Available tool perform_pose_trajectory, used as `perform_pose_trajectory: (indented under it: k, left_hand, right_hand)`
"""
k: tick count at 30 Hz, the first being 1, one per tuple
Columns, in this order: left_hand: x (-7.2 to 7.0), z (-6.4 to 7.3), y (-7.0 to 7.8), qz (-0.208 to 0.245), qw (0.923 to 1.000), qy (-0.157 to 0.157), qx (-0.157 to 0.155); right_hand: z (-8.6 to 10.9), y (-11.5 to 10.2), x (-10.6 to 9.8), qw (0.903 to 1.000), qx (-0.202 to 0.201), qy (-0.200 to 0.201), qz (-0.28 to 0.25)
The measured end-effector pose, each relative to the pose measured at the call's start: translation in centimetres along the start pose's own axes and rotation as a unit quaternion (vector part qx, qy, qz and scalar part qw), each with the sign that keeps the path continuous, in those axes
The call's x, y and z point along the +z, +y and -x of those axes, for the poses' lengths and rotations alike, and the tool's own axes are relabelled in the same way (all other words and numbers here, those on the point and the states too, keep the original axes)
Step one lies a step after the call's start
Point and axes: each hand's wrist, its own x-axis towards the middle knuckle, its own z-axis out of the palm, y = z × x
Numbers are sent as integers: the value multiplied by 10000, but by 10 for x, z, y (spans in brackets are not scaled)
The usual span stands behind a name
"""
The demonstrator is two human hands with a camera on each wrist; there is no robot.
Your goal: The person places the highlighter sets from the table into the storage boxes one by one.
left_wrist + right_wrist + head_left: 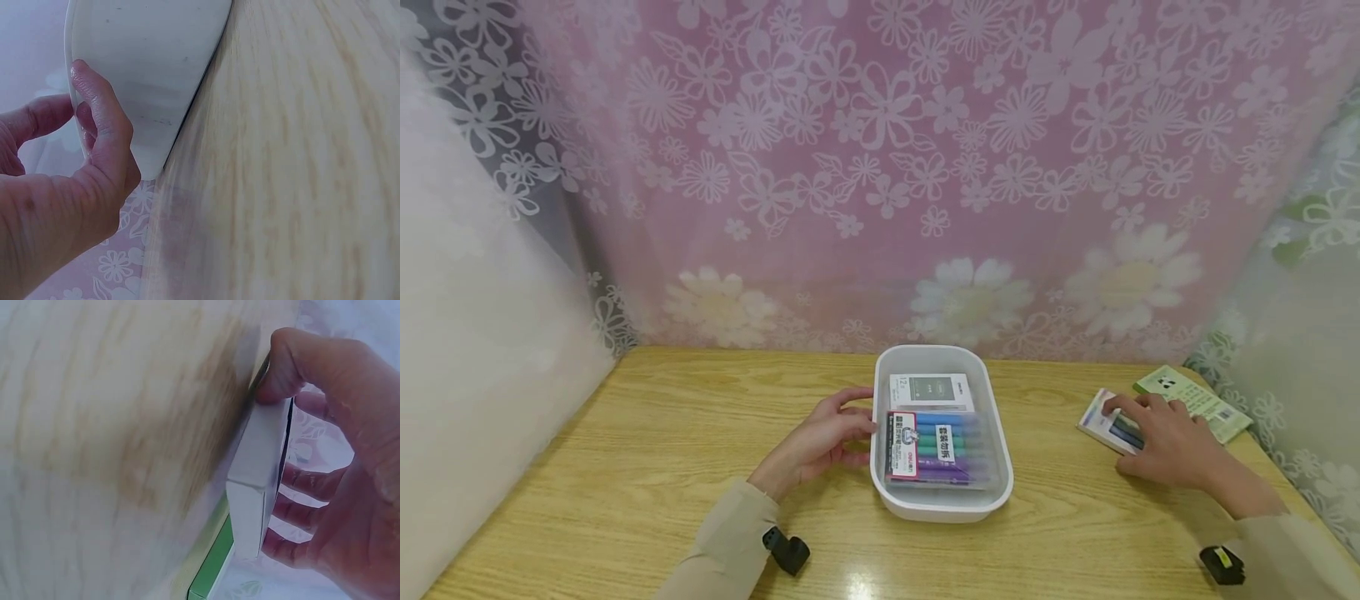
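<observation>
A white plastic bin (942, 505) stands on the table, with a clear pack of coloured pens (951, 450) and a white-and-grey box (932, 390) inside. My left hand (820, 442) is at the bin's left rim. In the left wrist view, the thumb meets the rim of the bin (150, 69) and the curled fingers (112, 134) lie along its outer wall. On the right, my right hand (1172, 442) grips a small flat white box (1097, 421) with a dark blue picture. The right wrist view shows the thumb (284, 369) on one edge and the fingers on the opposite side.
A pale green packet (1213, 404) with a panda picture lies just behind the right hand, near the table's right edge. The wooden table (647, 467) ends at a pink floral curtain (850, 208), with pale curtains at both sides.
</observation>
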Motion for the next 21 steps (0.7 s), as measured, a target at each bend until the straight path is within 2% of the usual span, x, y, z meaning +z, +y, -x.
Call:
perform_pose_trajectory:
  k: [9, 21]
  left_hand:
    - [-1, 0, -2, 0, 10000, -45, 41]
    - [-1, -1, -3, 75, 10000, -45, 32]
  right_hand:
    - [3, -8, -6, 9999, -62, 142, -51]
    - [-4, -34, -25, 9971, -415, 637, 57]
